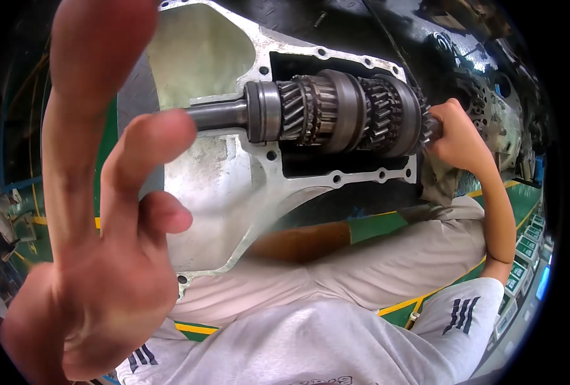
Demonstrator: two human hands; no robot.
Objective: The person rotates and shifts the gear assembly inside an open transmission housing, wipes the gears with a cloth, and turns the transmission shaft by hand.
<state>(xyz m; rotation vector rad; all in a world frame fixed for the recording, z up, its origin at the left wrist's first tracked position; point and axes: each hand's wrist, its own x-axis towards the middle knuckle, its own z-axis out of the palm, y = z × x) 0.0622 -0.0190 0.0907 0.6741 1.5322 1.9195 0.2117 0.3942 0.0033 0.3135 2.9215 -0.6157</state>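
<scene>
In the head view, my right hand (458,138) grips the right end of a geared shaft (339,112) over the rectangular opening of a metal housing (201,176); my left hand (121,289), open, fingers apart, is raised in the foreground, contact impossible to tell.

Green floor (376,227), yellow floor lines (195,328)

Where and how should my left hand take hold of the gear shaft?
Likely best by the shaft's smooth end, coming from the left: that stretch looks narrow and toothless and sticks out past the gears, while the right hand holds the opposite end.
</scene>
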